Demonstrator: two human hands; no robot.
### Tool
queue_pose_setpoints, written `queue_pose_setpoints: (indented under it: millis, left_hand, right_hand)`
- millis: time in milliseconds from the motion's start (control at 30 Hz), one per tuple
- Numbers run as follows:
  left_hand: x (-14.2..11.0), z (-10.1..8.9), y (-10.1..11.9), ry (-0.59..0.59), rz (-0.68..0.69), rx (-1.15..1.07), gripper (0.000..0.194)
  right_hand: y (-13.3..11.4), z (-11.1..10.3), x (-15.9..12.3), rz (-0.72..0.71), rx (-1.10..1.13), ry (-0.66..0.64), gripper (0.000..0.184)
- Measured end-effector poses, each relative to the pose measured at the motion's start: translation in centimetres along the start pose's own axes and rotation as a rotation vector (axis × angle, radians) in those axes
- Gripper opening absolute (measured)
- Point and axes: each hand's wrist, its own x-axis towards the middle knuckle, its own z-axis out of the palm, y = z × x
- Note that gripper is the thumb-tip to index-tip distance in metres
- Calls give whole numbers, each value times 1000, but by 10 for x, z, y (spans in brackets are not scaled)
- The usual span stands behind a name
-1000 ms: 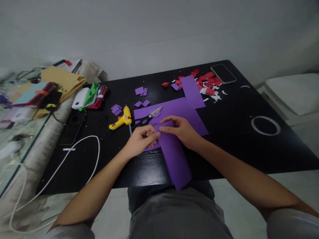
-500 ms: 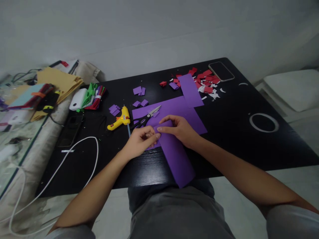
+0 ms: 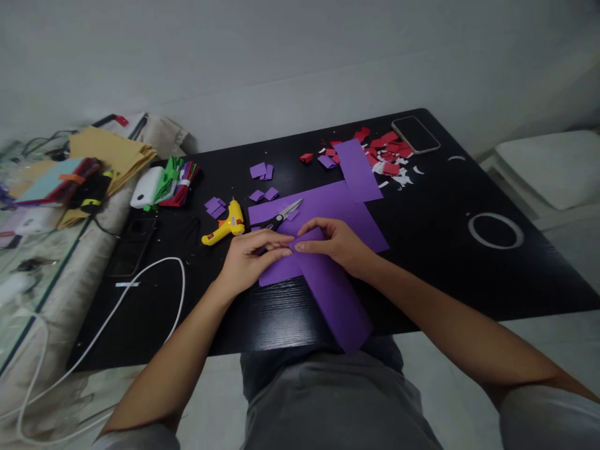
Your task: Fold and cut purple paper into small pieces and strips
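Note:
A long purple paper strip [image 3: 335,297] lies slanted over the front edge of the black table [image 3: 469,275]. Both hands meet at its far end. My left hand [image 3: 246,259] pinches that end with thumb and fingers pressed together. My right hand [image 3: 335,244] presses its fingertips on the same end, fingers curled onto the paper. A larger purple sheet [image 3: 328,209] lies under them. Black-handled scissors [image 3: 276,220] rest on that sheet just beyond my left hand.
A yellow glue gun [image 3: 225,224] lies left of the scissors, with small purple squares [image 3: 263,170] behind it. Red and white scraps [image 3: 389,156] and a phone [image 3: 415,134] sit far right. A white cable [image 3: 154,294] loops at left. A white ring mark [image 3: 495,230] shows at right.
My left hand has shifted left and up along the strip's end, its fingers flatter. The near end of the strip has swung slightly right. My right hand stays put.

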Motion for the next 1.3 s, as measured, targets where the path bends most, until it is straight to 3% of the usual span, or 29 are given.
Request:
queue_pose_setpoints:
  millis: [1300]
  left_hand:
    - [1,-1,5,-37,-54,-22,20]
  right_hand:
    - [2,-2,0,4,-72,-17,35]
